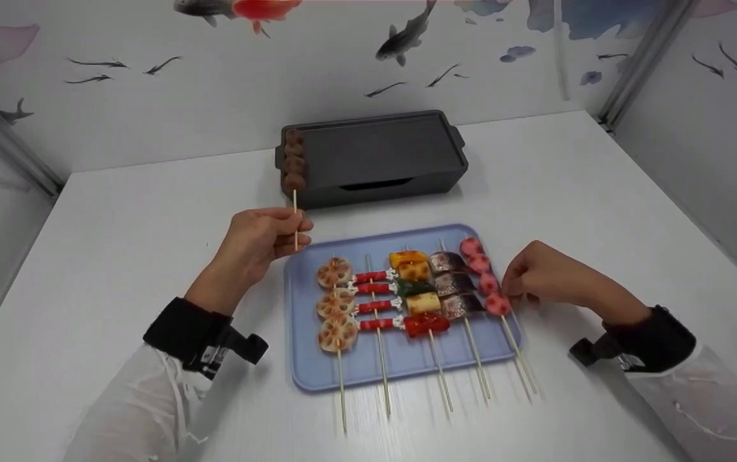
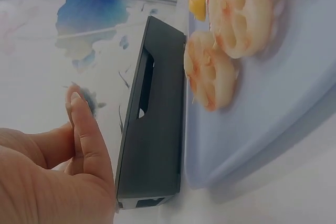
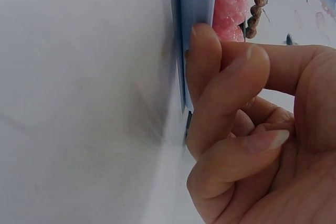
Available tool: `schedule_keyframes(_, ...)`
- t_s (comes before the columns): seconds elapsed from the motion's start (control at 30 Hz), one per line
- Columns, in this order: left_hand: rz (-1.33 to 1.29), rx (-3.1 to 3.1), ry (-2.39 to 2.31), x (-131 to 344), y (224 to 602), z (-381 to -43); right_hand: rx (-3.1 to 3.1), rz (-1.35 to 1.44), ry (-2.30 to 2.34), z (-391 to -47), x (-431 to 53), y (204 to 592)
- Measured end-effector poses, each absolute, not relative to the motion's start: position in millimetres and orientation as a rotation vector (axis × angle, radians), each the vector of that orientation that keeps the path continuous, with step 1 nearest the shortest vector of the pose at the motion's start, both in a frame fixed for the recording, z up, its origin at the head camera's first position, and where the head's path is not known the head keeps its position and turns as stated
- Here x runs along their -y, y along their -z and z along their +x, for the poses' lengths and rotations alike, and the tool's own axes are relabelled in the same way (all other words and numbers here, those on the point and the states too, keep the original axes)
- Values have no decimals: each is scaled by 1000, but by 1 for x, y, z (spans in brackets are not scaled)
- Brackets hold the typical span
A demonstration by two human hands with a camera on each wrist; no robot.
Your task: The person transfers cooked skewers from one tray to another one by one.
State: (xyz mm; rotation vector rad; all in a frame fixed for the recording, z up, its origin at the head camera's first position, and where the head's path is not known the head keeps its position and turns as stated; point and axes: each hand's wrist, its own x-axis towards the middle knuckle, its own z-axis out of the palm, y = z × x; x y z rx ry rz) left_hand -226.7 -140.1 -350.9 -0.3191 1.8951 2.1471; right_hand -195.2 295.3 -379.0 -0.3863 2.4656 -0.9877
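My left hand point(image 1: 256, 237) pinches the stick of a skewer of brown balls point(image 1: 294, 165). The balls are over the left end of a dark grey grill point(image 1: 374, 144); contact cannot be told. In the left wrist view the fingers are pressed together and the stick does not show. My right hand point(image 1: 557, 276) has curled fingers at the right rim of a light blue tray point(image 1: 313, 378), gripping its edge beside a skewer of pink balls point(image 1: 498, 304). In the right wrist view fingertips point(image 3: 203, 38) touch the rim.
On the tray lie skewers of lotus root slices point(image 1: 337, 332), red-wrapped pieces point(image 1: 376, 324), mixed vegetables point(image 1: 426, 324) and dark-skinned chunks point(image 1: 461, 306). Their sticks overhang the front rim. A white wall point(image 1: 317, 70) with painted fish stands behind the white table point(image 1: 214, 410).
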Motion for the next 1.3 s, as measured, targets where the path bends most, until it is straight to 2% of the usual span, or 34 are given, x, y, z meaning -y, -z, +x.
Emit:
schedule_keyframes(0.53,-298,-1758,-2150,144,348,-180,-2471,-392,977,-195,-294,380)
schedule_keyframes(1.3,-260,-1840,-1923,150,349,-117,-2468,-383,974,-196,-296,381)
